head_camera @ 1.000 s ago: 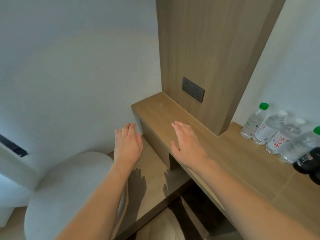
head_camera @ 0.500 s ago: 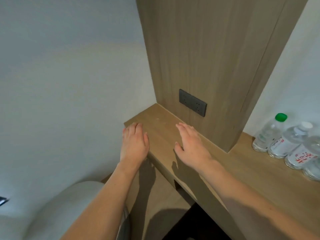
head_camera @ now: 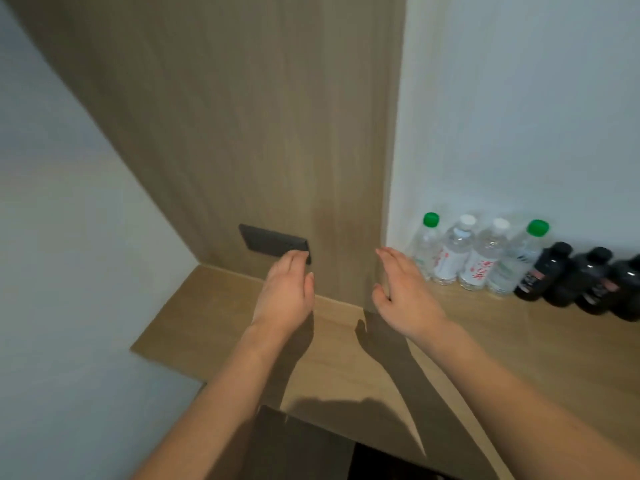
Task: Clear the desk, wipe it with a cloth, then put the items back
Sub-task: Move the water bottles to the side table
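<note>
My forearms run off the bottom edge. My left hand (head_camera: 285, 292) and right hand (head_camera: 403, 296) hover flat and spread over the wooden desk (head_camera: 221, 317), holding nothing. My left fingertips cover a corner of the dark outlet plate (head_camera: 272, 242) on the wood panel (head_camera: 242, 116). Against the white wall (head_camera: 519, 98) stands a row of clear water bottles (head_camera: 478, 258), contents hard to judge, then dark bottles (head_camera: 581, 282), blurred, the last cut off at the right.

Both forearms bare, no sleeves in view. Left hand (head_camera: 285, 292) and right hand (head_camera: 405, 294): no gloves, rings or watch visible.
</note>
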`<state>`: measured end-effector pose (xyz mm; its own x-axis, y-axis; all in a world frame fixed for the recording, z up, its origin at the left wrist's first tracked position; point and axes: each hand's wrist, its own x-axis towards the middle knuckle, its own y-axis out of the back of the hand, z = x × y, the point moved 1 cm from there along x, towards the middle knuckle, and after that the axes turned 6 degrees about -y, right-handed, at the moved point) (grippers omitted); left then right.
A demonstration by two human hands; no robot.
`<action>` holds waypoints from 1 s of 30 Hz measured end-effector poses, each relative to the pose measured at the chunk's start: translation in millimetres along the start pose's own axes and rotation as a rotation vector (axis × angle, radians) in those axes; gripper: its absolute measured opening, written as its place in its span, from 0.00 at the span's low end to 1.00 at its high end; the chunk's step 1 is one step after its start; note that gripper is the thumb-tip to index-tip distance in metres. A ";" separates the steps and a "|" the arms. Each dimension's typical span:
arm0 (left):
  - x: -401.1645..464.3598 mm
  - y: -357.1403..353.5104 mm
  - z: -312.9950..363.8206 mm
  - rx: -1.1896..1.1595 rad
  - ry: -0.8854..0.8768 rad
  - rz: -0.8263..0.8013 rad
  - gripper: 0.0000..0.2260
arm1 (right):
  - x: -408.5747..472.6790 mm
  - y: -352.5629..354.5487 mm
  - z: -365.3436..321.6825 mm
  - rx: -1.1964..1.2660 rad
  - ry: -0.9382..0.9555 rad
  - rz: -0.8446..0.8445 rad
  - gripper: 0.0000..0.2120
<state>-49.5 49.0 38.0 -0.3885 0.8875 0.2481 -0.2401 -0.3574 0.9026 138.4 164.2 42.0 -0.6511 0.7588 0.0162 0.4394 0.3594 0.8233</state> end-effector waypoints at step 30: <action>197.2 -201.9 144.1 -0.508 0.112 -0.168 0.08 | 138.5 55.5 211.9 0.182 -0.346 0.040 0.19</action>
<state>50.5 338.2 -44.6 -0.3933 0.9180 0.0514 -0.6955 -0.3336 0.6364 203.7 404.3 -30.3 -0.3977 0.9013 -0.1716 0.5831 0.3927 0.7111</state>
